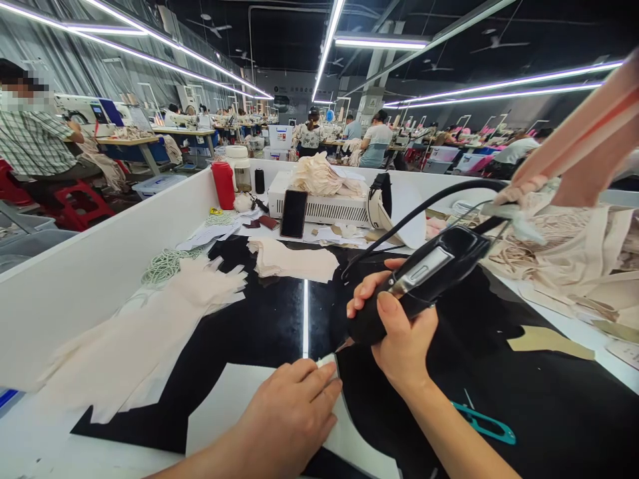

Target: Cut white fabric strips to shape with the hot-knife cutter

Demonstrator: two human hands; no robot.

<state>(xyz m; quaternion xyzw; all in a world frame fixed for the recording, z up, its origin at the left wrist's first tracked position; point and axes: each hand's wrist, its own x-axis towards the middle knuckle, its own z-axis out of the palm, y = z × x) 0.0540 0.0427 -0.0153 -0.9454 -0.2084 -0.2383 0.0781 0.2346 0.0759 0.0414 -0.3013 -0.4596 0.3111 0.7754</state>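
Observation:
My right hand (407, 332) is wrapped round a black handheld power tool (439, 263) with a silver lever on its side. A thick black cable leaves its upper end, and its lower tip points down near the white sheet's edge. My left hand (294, 406) lies flat with its fingers on a white sheet with a curved edge (224, 406), pressing it to the black work surface (269, 326). Whether the sheet is paper or cloth I cannot tell. A teal thread snipper or cutter (484, 424) lies beside my right forearm.
Stacked pale fabric pieces (144, 332) lie at left; a smaller stack (297, 259) lies ahead. Behind stand a phone (293, 214), a vented white box (329, 207) and a red bottle (223, 185). Fabric straps (574, 253) are piled at right, and pink cloth hangs over the cable.

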